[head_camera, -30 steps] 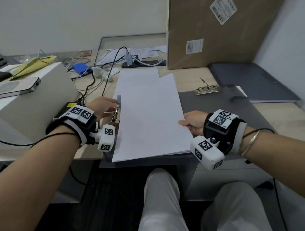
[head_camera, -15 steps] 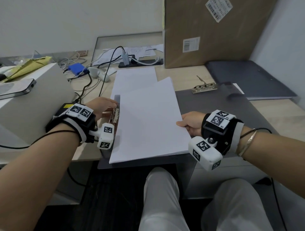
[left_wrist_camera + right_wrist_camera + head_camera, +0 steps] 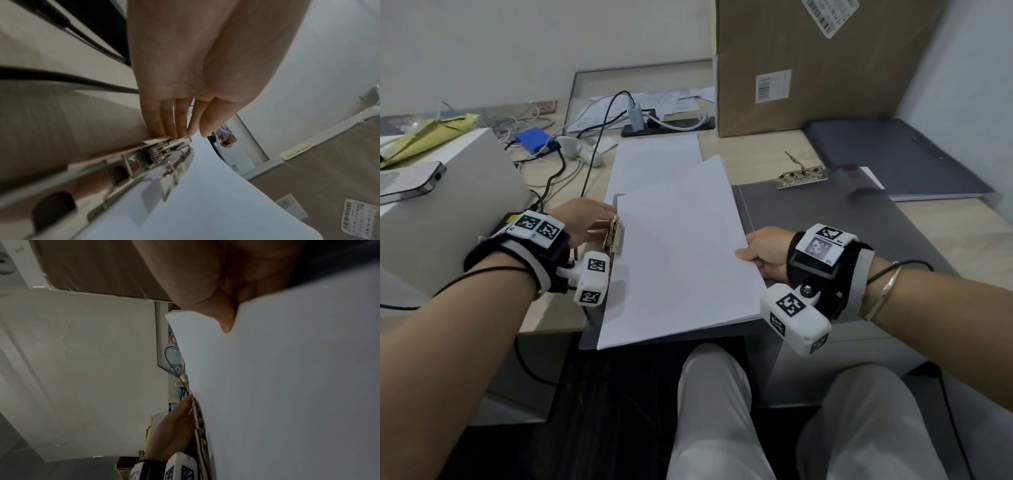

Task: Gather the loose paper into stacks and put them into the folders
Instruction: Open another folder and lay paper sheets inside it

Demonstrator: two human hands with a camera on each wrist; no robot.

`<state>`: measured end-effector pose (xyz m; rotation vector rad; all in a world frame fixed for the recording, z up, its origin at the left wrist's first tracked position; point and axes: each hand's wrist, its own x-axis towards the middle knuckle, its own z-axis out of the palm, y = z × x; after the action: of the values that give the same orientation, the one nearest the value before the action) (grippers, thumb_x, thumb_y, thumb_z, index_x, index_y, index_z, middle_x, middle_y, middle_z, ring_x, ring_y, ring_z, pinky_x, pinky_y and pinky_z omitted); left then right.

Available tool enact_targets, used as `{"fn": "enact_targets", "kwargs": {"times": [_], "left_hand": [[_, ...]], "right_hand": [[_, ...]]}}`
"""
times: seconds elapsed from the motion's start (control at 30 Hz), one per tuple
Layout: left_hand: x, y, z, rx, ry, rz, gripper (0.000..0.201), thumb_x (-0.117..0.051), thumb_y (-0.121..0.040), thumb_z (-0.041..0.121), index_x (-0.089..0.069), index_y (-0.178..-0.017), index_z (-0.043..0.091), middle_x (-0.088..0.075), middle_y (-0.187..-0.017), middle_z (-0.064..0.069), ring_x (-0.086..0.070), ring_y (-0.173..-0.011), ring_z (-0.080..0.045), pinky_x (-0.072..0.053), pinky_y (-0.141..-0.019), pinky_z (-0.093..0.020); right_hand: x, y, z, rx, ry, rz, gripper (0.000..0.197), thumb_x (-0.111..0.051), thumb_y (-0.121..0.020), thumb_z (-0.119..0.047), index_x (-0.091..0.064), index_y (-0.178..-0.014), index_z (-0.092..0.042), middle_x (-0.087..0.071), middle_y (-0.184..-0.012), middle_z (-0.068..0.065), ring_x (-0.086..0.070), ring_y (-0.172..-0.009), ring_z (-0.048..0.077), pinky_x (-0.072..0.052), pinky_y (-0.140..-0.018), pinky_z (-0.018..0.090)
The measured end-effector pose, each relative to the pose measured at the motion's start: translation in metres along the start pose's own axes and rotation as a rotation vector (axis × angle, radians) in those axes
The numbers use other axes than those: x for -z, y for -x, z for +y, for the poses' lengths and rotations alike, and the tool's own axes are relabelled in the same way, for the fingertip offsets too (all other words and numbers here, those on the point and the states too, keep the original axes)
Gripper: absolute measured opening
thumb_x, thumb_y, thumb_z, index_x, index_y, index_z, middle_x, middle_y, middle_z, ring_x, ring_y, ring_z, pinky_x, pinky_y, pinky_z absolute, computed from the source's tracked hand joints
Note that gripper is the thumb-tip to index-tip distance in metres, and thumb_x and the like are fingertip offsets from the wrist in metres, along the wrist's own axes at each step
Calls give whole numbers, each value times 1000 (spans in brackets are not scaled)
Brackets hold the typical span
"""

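Observation:
A white paper stack [image 3: 681,253] lies tilted over the left half of an open grey folder [image 3: 825,233] at the desk's front edge. My right hand [image 3: 748,255] pinches the stack's right edge, thumb on top [image 3: 224,324]. My left hand [image 3: 606,219] keeps its fingers straight, and their tips [image 3: 174,134] press the lever of the folder's metal clip [image 3: 614,236] beside the stack's left edge. In the left wrist view the clip [image 3: 156,155] stands raised over the paper [image 3: 205,203]. A second pile of white sheets [image 3: 654,157] lies farther back, partly under the stack.
A dark folder [image 3: 893,154] lies at the back right and another metal clip [image 3: 801,174] in front of it. A large cardboard box [image 3: 808,61] stands behind. A white box [image 3: 448,205] carrying a phone [image 3: 407,181], cables [image 3: 558,171] and a power strip [image 3: 667,123] crowd the left.
The far end of the held stack has swung a little to the right, off the pile beneath it. Both hands stay nearly where they were.

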<state>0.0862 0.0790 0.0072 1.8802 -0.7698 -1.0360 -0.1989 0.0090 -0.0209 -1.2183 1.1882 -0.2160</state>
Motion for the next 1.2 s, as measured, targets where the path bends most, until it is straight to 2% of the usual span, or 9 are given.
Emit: {"fn": "enact_targets", "kwargs": {"times": [0.1, 0.23, 0.3, 0.43, 0.57, 0.7, 0.9, 1.0, 1.2], "left_hand": [[0, 1, 1, -2, 46, -2, 20, -44, -96, -3, -58, -87, 9, -59, -83, -7, -58, -76, -17, -48, -76, -26], [4, -1, 1, -16, 91, 9, 14, -45, -97, -2, -55, -96, 7, -60, -89, -11, -60, -80, -20, -50, -81, -28], [2, -2, 1, -25, 59, 15, 15, -45, -96, -3, -55, -106, 3, -60, -89, -11, -60, -78, -19, -53, -74, -24], [-1, -1, 2, -45, -36, 38, 17, -49, -94, -4, -58, -104, 5, -62, -81, -7, -58, -70, -14, -52, -69, -20], [-1, 1, 3, -38, -48, 66, 19, -49, -92, -5, -60, -88, 10, -67, -63, 1, -60, -64, -12, -48, -67, -21], [2, 2, 2, -40, -44, 58, 21, -47, -93, -5, -58, -107, 7, -63, -83, -5, -60, -73, -15, -50, -73, -24], [4, 0, -2, -53, -50, 47, 20, -46, -95, -2, -60, -95, 12, -62, -86, -3, -58, -75, -14, -48, -76, -25], [4, -1, -2, -53, -46, 56, 21, -46, -95, -2, -60, -91, 13, -62, -88, -3, -58, -75, -13, -48, -76, -25], [5, 1, -2, -68, -39, 54, 19, -46, -95, -2, -59, -101, 11, -63, -89, -3, -59, -76, -13, -48, -74, -25]], "right_hand": [[-5, -2, -2, 2, 25, -15, 19, -46, -95, -4, -53, -113, -4, -50, -88, 13, -50, -78, 22, -46, -97, 43], [-6, -6, 2, -5, 37, 18, 10, -47, -94, -2, -52, -102, -7, -53, -87, 12, -53, -67, 18, -53, -83, 36], [-5, -8, 4, 0, 96, 33, 8, -48, -93, -3, -54, -90, -7, -53, -79, 10, -50, -59, 16, -54, -80, 33], [-3, -6, -2, 34, 233, 67, 21, -54, -91, -4, -49, -74, -16, -54, -77, 3, -55, -64, 13, -49, -44, 15], [-3, -2, -8, 39, 271, 67, 22, -54, -91, -4, -49, -73, -16, -54, -77, 2, -55, -65, 12, -47, -40, 14], [-4, 0, -10, 51, 303, 78, 24, -53, -91, -4, -47, -73, -17, -52, -77, 2, -54, -64, 12, -45, -38, 13], [-6, -3, -12, 48, 356, 81, 23, -53, -91, -3, -47, -73, -16, -52, -79, 3, -54, -67, 13, -50, -53, 20], [-8, 0, -17, 52, 413, 87, 22, -53, -90, -4, -46, -73, -16, -51, -80, 2, -54, -67, 13, -48, -50, 20], [-13, 9, -25, 64, 656, 85, 16, -48, -84, -9, -45, -69, -8, -48, -72, 11, -50, -63, 25, -42, -61, 27]]}}
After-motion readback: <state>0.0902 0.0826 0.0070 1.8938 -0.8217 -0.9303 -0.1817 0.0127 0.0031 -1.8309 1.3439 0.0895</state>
